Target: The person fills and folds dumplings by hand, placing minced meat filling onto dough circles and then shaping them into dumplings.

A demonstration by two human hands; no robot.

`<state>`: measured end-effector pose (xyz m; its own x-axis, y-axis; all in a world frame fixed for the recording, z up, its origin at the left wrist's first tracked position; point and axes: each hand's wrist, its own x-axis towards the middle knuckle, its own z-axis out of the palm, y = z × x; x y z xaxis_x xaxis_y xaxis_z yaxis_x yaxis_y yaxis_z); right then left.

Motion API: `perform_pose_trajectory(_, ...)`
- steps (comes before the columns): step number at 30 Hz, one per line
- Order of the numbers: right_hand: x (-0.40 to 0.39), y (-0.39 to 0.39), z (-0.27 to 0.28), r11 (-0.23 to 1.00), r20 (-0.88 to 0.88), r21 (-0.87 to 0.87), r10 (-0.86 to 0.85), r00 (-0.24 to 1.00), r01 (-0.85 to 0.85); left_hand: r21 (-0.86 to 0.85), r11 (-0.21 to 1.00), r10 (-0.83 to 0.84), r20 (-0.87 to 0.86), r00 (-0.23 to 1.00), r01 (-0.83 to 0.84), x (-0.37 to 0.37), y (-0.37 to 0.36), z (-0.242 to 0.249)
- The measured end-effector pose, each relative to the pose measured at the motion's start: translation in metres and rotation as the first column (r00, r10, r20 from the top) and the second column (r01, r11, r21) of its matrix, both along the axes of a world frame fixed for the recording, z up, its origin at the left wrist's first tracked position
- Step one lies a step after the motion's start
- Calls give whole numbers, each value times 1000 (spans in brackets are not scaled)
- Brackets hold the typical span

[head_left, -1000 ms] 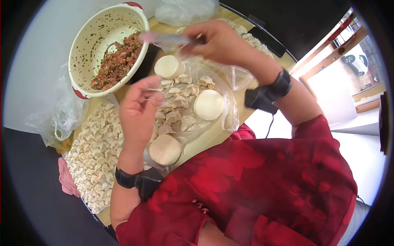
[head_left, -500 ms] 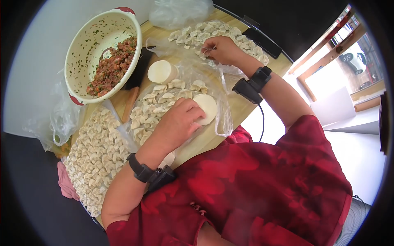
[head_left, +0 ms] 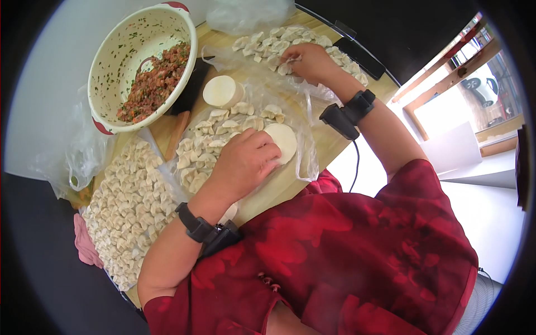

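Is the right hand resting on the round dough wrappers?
No, the right hand is at the far group of dumplings, while the left hand touches the round wrappers.

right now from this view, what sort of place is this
Probably a food-preparation spot, though I can't tell whether home or shop: many shaped dumplings, stacked round wrappers, and a bowl of chopped filling.

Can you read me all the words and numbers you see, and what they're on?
None can be read.
The round wrappers, dumplings, bowl and black wristbands show no readable words or numbers.
Any writing on the white car outside is too small and blurred to tell.
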<state>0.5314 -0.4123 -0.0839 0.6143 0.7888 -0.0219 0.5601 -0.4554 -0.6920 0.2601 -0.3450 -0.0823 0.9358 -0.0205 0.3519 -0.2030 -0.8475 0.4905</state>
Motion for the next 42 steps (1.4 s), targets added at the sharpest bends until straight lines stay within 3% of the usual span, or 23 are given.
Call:
perform_pose_trajectory(2,2,-5,-1,956,393,280,-30,919,-89,-27,999,-17,10,1000,17,0,2,-2)
perform_pose_trajectory(3,3,-11,-3,960,382,267,-25,924,-84,-42,999,-19,-2,1000,19,1,3,-3)
perform_pose_trajectory(5,-10,-21,21,968,44,252,5,999,-16,-113,993,23,2,1000,-23,1,4,-3)
perform_pose_trajectory(9,-33,-34,29,977,-54,205,79,995,-66,-232,968,91,-46,995,-99,1,7,-3)
perform_pose_trajectory(10,-37,-34,28,961,-107,249,152,983,-122,-332,933,113,-91,989,-137,-1,7,2)
perform_pose_trajectory(11,-42,-35,29,938,-153,299,229,961,-175,-330,933,117,-89,989,-141,-1,9,-1)
perform_pose_trajectory(13,-58,-37,34,917,-150,356,247,957,-180,-763,593,171,-192,966,-257,-2,16,-9)
perform_pose_trajectory(14,-65,-37,41,936,-247,310,250,936,-168,-761,594,182,-188,965,-260,-4,20,-7)
perform_pose_trajectory(16,-84,-36,50,944,-358,299,243,902,-136,-899,236,183,-331,926,-368,-9,30,1)
perform_pose_trajectory(17,-92,-34,51,939,-351,308,263,899,-155,-899,239,203,-325,924,-368,-11,33,3)
perform_pose_trajectory(19,-103,-34,52,955,-416,228,270,868,-188,-934,-100,219,-357,908,-343,-15,35,4)
perform_pose_trajectory(23,-124,-26,30,937,-461,245,337,821,-247,-934,-113,233,-357,905,-340,-21,33,0)
perform_pose_trajectory(25,-132,-25,25,954,-521,219,292,802,-205,-935,44,229,-333,915,-351,-22,26,2)
perform_pose_trajectory(26,-133,-26,22,954,-535,226,290,794,-196,-935,43,225,-334,915,-352,-22,26,3)
perform_pose_trajectory(28,-136,-29,18,956,-553,229,282,784,-182,-868,329,238,-306,922,-373,-23,25,4)
perform_pose_trajectory(34,-139,-43,13,969,-614,220,224,757,-109,-845,416,203,-274,940,-336,-19,15,1)
perform_pose_trajectory(38,-137,-50,9,970,-689,232,214,692,-69,-840,405,224,-292,930,-361,-16,9,2)
perform_pose_trajectory(41,-138,-53,7,970,-694,234,216,687,-69,-808,473,229,-271,935,-351,-16,7,-3)
perform_pose_trajectory(42,-138,-55,6,970,-678,233,216,703,-74,-727,588,241,-261,935,-354,-16,6,-2)
